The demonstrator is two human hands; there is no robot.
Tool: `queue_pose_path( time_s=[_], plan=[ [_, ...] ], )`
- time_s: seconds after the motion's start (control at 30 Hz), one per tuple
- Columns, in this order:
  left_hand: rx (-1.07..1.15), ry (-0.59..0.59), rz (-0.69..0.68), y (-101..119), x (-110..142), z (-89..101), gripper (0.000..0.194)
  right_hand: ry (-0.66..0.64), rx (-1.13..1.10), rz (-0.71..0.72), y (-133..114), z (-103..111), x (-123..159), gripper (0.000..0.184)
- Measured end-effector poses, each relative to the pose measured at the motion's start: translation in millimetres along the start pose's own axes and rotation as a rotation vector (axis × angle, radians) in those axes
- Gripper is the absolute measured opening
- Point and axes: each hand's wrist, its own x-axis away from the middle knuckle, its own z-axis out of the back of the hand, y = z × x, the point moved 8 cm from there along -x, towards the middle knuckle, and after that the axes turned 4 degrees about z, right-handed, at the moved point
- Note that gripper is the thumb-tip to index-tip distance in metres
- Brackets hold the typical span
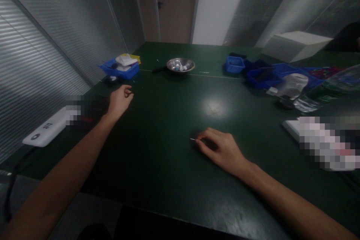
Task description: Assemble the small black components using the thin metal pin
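My right hand (pixel 221 146) lies low over the middle of the green table, thumb and forefinger pinched together. A short, thin, pale pin-like piece (pixel 192 139) sticks out from those fingertips to the left; its exact kind is too small to make out. Farther off on the left, my left hand (pixel 120 99) hovers near a blue plastic tray (pixel 132 72). Its fingers are loosely curled with a gap between thumb and forefinger, and I see nothing held there. A tiny greenish bit (pixel 134 81) lies on the table just beyond it.
A metal pan (pixel 188 66) with small items stands at the back. Blue bins (pixel 234 64), a white box (pixel 295 47) and a clear plastic bottle (pixel 309 99) are at the right. A white power strip (pixel 46 129) lies left; a white, partly blurred-out object (pixel 292 129) lies right.
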Motion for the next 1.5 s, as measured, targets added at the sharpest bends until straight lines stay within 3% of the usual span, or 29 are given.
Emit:
queue_pose_path(
  time_s=[0.27,0.5,0.8,1.07,1.27,1.5],
  plan=[
    [-0.075,-0.02,0.005,-3,0,-5.5,0.04,0.002,0.015,0.002,1,-2,0,0.018],
    [-0.354,-0.014,0.026,-7,1,-0.9,0.026,0.002,0.008,0.005,2,-2,0,0.018],
    [-0.374,-0.015,-0.096,4,7,-8.8,0.025,-0.013,0.003,-0.004,3,-4,1,0.019],
    [-0.329,0.004,-0.113,9,9,-6.5,0.022,-0.011,0.014,-0.005,3,-4,1,0.02],
    [-0.233,-0.016,-0.159,28,13,-7.3,0.023,-0.017,0.021,-0.011,3,-4,1,0.019],
    [-0.117,-0.102,-0.292,76,37,-16.7,0.022,-0.015,0.014,-0.004,4,-4,1,0.019]
  ],
)
